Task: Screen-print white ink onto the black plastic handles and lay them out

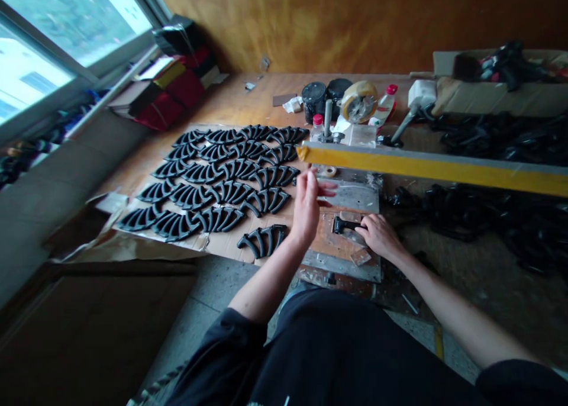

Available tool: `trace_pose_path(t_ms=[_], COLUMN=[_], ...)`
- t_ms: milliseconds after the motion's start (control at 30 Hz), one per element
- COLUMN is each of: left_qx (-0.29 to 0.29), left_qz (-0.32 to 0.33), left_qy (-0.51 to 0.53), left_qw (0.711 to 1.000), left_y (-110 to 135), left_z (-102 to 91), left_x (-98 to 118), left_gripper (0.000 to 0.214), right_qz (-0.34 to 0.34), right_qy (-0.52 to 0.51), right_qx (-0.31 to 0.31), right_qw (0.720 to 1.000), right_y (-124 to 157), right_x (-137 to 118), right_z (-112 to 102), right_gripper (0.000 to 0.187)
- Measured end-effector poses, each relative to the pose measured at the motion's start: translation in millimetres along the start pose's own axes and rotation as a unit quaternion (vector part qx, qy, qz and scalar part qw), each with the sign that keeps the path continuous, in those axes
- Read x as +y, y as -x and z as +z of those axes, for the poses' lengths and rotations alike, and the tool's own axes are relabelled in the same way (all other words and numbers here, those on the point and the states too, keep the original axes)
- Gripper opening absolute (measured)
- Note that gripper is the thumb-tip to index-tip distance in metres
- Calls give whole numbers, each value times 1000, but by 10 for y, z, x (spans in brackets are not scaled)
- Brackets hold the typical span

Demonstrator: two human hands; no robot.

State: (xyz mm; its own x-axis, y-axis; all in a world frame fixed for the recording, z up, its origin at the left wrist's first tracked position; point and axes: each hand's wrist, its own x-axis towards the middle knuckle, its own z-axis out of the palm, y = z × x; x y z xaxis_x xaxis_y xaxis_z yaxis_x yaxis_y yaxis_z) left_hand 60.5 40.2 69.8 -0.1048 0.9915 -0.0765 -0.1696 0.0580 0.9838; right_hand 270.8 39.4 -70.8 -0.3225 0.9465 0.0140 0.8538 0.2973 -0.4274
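My left hand (307, 208) hovers raised over the left edge of a metal press plate (350, 196), fingers spread and empty, just below the end of a yellow bar (426, 166). My right hand (378, 235) rests on the plate's wooden block and pinches a small black plastic part (345, 224) lying there. Rows of several curved black plastic parts (222, 178) lie on cardboard (222, 247) to the left; the nearest group (261, 240) sits just under my left forearm.
Black ink tins (314, 97), a tape roll (358, 100) and small bottles (385, 103) stand behind the plate. Heaps of black parts (488, 216) cover the floor at right. A cardboard box (501, 92) is at the back right, stacked books (168, 89) under the window.
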Motion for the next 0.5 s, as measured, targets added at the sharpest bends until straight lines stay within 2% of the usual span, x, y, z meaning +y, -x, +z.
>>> trace_pose_path(t_ms=[33, 100, 167, 233, 300, 400, 500], left_qx=[-29, -117, -127, -41, 67, 179, 251], left_qz=[-57, -195, -260, -256, -236, -225, -247], left_qy=[-11, -35, -19, 20, 38, 4, -90], left_qw=[998, 973, 957, 966, 969, 958, 931], left_y=[137, 426, 664, 804, 862, 901, 973], left_z=[-10, -36, -82, -195, -434, -1051, -1783], left_x=[-143, -443, -687, -820, -857, -873, -988], left_gripper=[57, 61, 63, 61, 56, 50, 50], right_qz=[19, 37, -3, -84, -170, -254, -246], right_qy=[3, -30, -75, -103, -123, -144, -83], right_qx=[-11, -10, 13, 21, -8, -65, -116], right_qw=[1000, 999, 997, 991, 978, 954, 959], right_y=[-4, -15, -14, -8, -34, -213, -510], right_x=[-75, -254, -522, -878, -1249, -1658, -1852], right_z=[0, -56, -108, -99, -16, 212, 486], right_gripper=[14, 15, 15, 13, 12, 17, 28])
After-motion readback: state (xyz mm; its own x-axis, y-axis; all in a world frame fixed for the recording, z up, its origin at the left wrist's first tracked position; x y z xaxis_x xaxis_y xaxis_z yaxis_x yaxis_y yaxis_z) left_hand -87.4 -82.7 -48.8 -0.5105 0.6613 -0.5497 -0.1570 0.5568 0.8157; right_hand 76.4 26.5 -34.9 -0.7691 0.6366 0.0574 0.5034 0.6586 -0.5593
